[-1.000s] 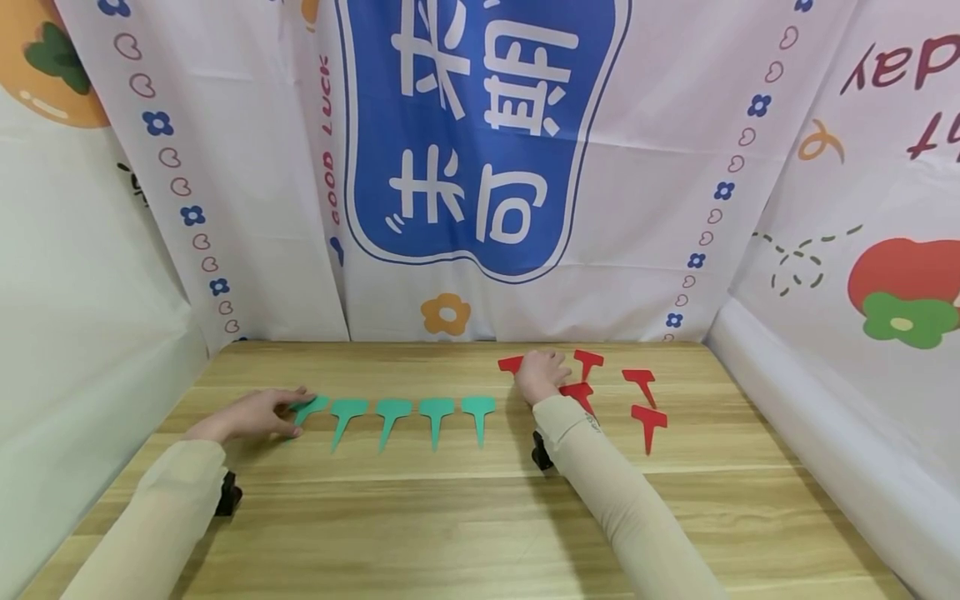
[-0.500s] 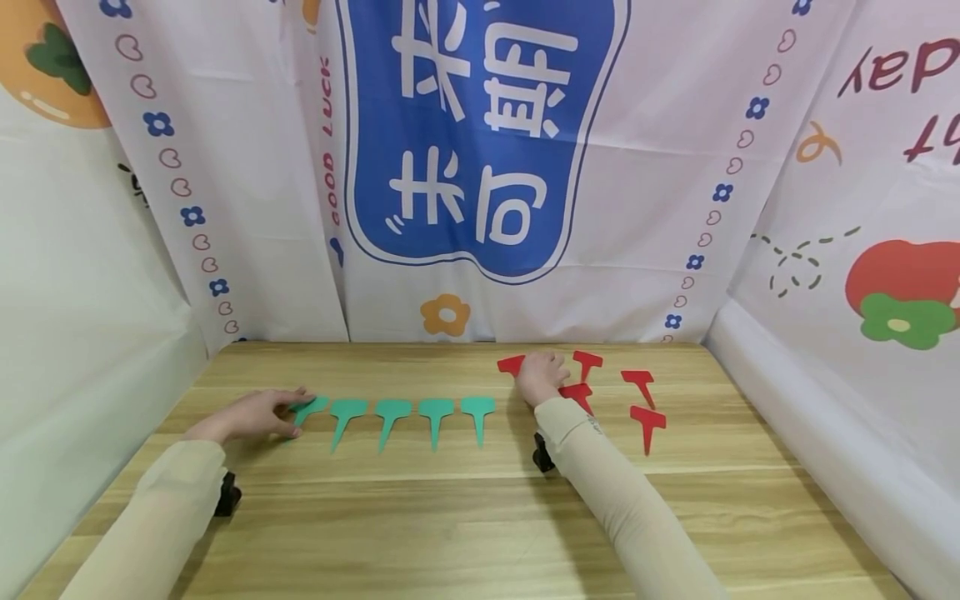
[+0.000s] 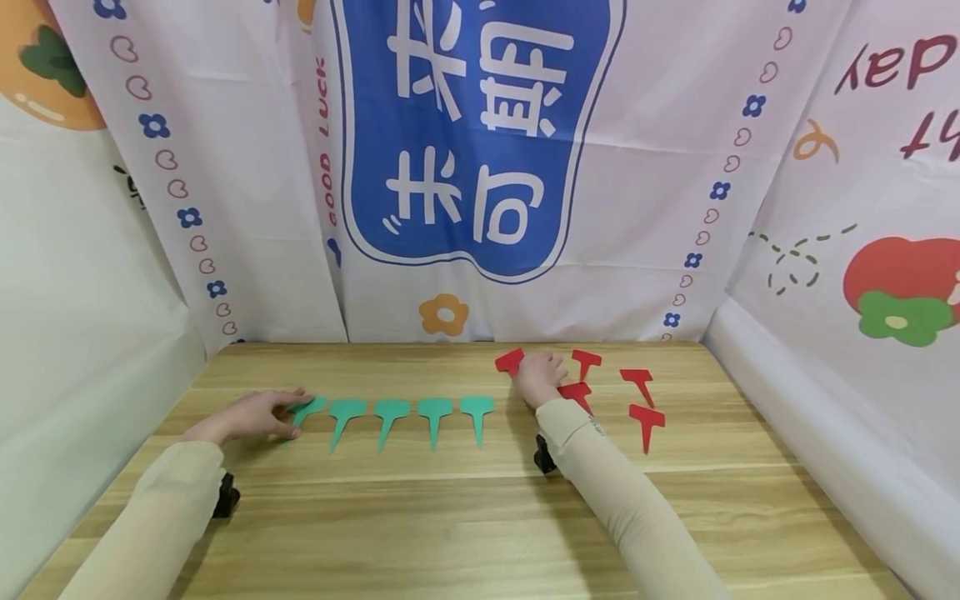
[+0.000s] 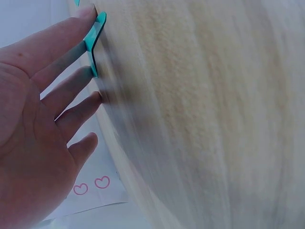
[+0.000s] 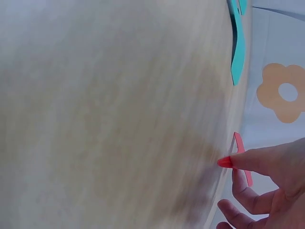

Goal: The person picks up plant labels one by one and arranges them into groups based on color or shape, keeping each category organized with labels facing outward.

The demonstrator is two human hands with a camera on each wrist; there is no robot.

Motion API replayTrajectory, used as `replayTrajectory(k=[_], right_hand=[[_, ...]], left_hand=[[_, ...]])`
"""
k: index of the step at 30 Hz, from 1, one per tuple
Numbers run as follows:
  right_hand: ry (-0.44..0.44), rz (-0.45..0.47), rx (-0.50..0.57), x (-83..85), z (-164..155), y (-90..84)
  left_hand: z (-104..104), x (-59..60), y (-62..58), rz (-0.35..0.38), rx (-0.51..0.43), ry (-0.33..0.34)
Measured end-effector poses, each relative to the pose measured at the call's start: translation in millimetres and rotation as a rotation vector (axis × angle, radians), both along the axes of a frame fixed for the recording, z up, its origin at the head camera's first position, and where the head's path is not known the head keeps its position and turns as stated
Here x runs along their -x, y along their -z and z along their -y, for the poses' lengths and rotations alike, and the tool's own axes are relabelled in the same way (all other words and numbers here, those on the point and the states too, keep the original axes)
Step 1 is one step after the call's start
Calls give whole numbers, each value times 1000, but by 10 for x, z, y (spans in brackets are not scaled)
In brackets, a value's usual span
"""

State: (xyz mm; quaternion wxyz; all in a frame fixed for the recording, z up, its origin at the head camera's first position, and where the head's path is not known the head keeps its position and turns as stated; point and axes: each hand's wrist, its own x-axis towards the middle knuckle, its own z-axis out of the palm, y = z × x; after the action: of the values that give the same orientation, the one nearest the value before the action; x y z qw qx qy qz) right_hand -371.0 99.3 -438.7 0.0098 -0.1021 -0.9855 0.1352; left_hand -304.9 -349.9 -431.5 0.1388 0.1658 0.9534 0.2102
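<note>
Several green T-shaped plant labels (image 3: 392, 410) lie in a row on the wooden table, stems towards me. My left hand (image 3: 251, 415) is at the row's left end, its fairly straight fingers touching the leftmost green label (image 3: 309, 407). The left wrist view shows that label (image 4: 95, 33) against the fingertips. At the back right, my right hand (image 3: 540, 377) pinches a red T-shaped plant label (image 3: 510, 362) by its stem. In the right wrist view, the label's wide red head (image 5: 238, 141) shows behind the thumb; its stem is partly hidden.
Several other red labels lie loosely right of my right hand, including one (image 3: 587, 361) at the back and one (image 3: 647, 421) nearer me. Printed cloth (image 3: 637, 250) hangs behind the table (image 3: 420, 533) and along both sides.
The head of the red label at my right hand has tilted slightly, showing more of its face. My left hand and the green row stay in place.
</note>
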Motion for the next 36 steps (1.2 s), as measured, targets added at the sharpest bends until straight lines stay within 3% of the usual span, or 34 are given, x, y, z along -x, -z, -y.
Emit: replayTrajectory(k=[12, 26, 36], right_hand=[[-103, -1, 1, -51, -7, -29], [-146, -15, 6, -43, -6, -16], [-133, -71, 88, -51, -16, -6]], left_hand=[[-21, -21, -17, -7, 9, 0], [-26, -20, -15, -22, 23, 4], [-30, -29, -22, -17, 25, 3]])
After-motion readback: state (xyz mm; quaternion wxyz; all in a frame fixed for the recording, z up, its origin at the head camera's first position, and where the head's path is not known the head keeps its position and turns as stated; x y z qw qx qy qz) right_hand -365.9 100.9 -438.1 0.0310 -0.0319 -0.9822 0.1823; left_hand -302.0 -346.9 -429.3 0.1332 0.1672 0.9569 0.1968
